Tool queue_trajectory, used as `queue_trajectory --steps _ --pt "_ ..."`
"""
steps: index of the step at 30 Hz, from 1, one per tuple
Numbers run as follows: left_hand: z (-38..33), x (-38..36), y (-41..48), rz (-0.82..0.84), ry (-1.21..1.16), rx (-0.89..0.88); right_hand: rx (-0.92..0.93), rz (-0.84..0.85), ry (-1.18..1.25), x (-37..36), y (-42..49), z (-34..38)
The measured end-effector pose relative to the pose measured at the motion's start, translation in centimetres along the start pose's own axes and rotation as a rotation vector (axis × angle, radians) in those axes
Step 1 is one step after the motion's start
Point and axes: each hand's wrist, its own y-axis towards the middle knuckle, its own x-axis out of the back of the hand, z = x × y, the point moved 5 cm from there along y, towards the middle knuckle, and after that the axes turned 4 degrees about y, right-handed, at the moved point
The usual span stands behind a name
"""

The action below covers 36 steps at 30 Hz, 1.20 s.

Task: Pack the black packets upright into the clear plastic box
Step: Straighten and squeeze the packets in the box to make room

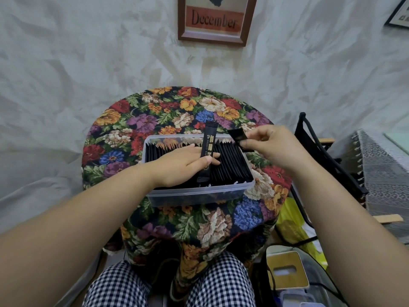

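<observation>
A clear plastic box stands on a round table with a floral cloth. Rows of black packets stand upright inside and nearly fill it. My left hand lies over the packets on the box's left side and pinches one long black packet with gold print between thumb and fingers; that packet lies across the box, pointing away from me. My right hand hovers over the box's far right corner and pinches another black packet by its end.
A black folding rack stands just right of the table, beside a patterned grey cloth. Yellow bags and a white container lie on the floor at the lower right. My knees in checked trousers are under the table's front.
</observation>
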Motion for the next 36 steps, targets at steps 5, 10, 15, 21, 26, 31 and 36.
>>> queue_trajectory --steps 5,10,15,21,26,31,36 --pt "-0.1 0.2 0.2 -0.013 0.024 0.003 -0.03 0.045 -0.049 -0.2 0.8 0.5" --pt "-0.3 -0.1 1.0 0.051 0.203 -0.001 -0.15 0.129 -0.102 -2.0 1.1 -1.0" --pt "0.4 -0.2 0.9 0.028 0.181 -0.036 -0.189 0.154 -0.157 -3.3 1.5 -1.4" --pt "0.5 -0.3 0.8 -0.001 0.142 -0.059 -0.194 0.15 -0.191 -3.9 2.0 -0.7" --pt "0.5 -0.2 0.6 0.01 0.145 -0.054 -0.225 0.217 -0.285 -4.4 2.0 -0.5" --pt "0.6 -0.2 0.5 0.014 0.144 -0.039 -0.145 0.171 -0.399 -5.0 2.6 -0.4" --pt "0.6 -0.2 0.5 0.024 0.136 -0.037 0.042 0.117 -0.514 -5.4 1.8 -0.3"
